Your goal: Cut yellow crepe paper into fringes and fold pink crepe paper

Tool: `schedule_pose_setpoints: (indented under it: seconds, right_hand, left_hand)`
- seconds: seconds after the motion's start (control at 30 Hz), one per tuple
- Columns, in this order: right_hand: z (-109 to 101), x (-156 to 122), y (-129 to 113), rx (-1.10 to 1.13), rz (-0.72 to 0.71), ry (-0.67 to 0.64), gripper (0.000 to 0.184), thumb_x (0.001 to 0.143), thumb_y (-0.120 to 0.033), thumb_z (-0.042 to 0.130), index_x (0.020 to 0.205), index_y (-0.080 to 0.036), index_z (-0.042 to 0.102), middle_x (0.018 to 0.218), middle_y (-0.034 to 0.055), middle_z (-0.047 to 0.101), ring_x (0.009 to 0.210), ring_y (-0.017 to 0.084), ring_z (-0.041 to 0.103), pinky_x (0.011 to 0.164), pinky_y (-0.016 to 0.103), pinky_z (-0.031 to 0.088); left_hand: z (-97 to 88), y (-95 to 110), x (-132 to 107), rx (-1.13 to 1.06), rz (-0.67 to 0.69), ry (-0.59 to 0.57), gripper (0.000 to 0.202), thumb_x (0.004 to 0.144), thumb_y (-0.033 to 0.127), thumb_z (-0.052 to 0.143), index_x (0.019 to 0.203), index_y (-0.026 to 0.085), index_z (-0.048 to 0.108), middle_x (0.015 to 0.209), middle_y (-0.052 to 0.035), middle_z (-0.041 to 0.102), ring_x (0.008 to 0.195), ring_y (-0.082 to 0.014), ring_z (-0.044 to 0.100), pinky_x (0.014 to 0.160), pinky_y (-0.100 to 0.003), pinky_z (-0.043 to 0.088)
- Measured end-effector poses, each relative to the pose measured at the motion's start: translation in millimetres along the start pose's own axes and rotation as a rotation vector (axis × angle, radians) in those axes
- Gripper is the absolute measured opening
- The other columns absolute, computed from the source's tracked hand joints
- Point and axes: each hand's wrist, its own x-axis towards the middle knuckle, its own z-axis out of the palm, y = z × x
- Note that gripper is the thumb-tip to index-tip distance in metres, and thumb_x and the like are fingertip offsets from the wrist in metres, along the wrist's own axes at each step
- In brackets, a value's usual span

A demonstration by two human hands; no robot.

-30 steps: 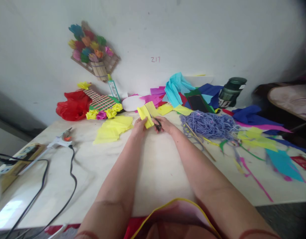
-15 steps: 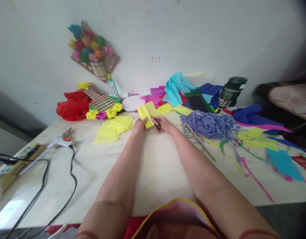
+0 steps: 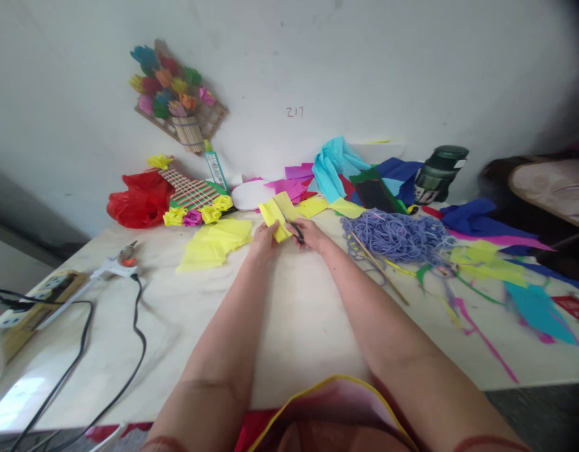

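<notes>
My left hand (image 3: 266, 236) is closed on the lower left edge of a folded piece of yellow crepe paper (image 3: 273, 212). My right hand (image 3: 310, 235) grips a pair of small scissors (image 3: 296, 233) with dark handles. The blades lie across the yellow paper, pointing up and to the left. How far they have cut into it I cannot tell. Left of my hands, loose yellow crepe sheets (image 3: 214, 245) lie flat on the white table (image 3: 301, 326).
A glue gun (image 3: 117, 263) with a black cord and a power strip (image 3: 39, 295) are at the left. Behind stand a paper-flower craft (image 3: 195, 194) and a glue tube (image 3: 216, 166). Purple yarn (image 3: 399, 235), a stick (image 3: 381, 270) and a dark green jar (image 3: 440, 174) are at the right.
The scissors' handles look slightly more closed. Both hands and the yellow paper stay in nearly the same place.
</notes>
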Motion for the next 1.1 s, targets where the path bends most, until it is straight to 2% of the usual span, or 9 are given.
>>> schedule_pose_setpoints:
  seconds: [0.43,0.57,0.77,0.97,1.1]
  right_hand:
    - [0.3,3.4,3.7,0.055,-0.016,-0.009,0.027,0.070,-0.039,0.062,0.077,-0.015,0.051,0.041,-0.0089,0.046,0.030,0.005,0.040,0.031,0.016,0.032]
    - [-2.6,1.1,0.5,0.043,0.023,-0.025,0.028,0.072,-0.038,0.060,0.086,-0.015,0.051,0.042,-0.0084,0.049,0.029,0.005,0.042,0.029,0.015,0.029]
    - [-5.4,-1.7,-2.4,0.023,0.011,-0.056,0.024,0.073,-0.039,0.057,0.076,-0.016,0.049,0.044,-0.0061,0.051,0.030,0.007,0.046,0.025,0.015,0.022]
    - [-6.6,-4.6,-4.4,0.057,-0.011,-0.076,0.024,0.074,-0.040,0.053,0.072,-0.017,0.047,0.043,-0.0054,0.051,0.030,0.008,0.048,0.025,0.015,0.021]
    - [-7.4,-5.5,-5.5,0.052,-0.004,-0.065,0.026,0.076,-0.042,0.051,0.071,-0.017,0.046,0.044,-0.0044,0.052,0.032,0.008,0.049,0.026,0.016,0.021]
  left_hand:
    - [2.6,4.3,-2.2,-0.006,-0.001,0.028,0.008,0.072,0.011,0.055,0.079,0.010,0.059,0.072,-0.0075,0.066,0.077,-0.0179,0.063,0.079,-0.033,0.048]
    - [1.0,5.1,-2.8,0.012,-0.019,0.025,0.012,0.070,0.014,0.059,0.081,0.010,0.059,0.073,-0.0079,0.066,0.078,-0.0189,0.063,0.079,-0.033,0.048]
    - [-4.4,1.3,1.3,0.029,0.002,-0.034,0.016,0.069,0.014,0.060,0.085,0.009,0.059,0.076,-0.0086,0.067,0.077,-0.0190,0.063,0.078,-0.032,0.048]
    - [-4.2,1.0,1.0,0.043,-0.017,-0.067,0.019,0.068,0.014,0.061,0.086,0.009,0.058,0.074,-0.0085,0.066,0.073,-0.0190,0.063,0.077,-0.033,0.048]
    - [-2.6,2.7,-1.0,0.035,-0.042,-0.061,0.020,0.067,0.015,0.063,0.086,0.009,0.059,0.076,-0.0097,0.067,0.078,-0.0205,0.063,0.080,-0.035,0.048]
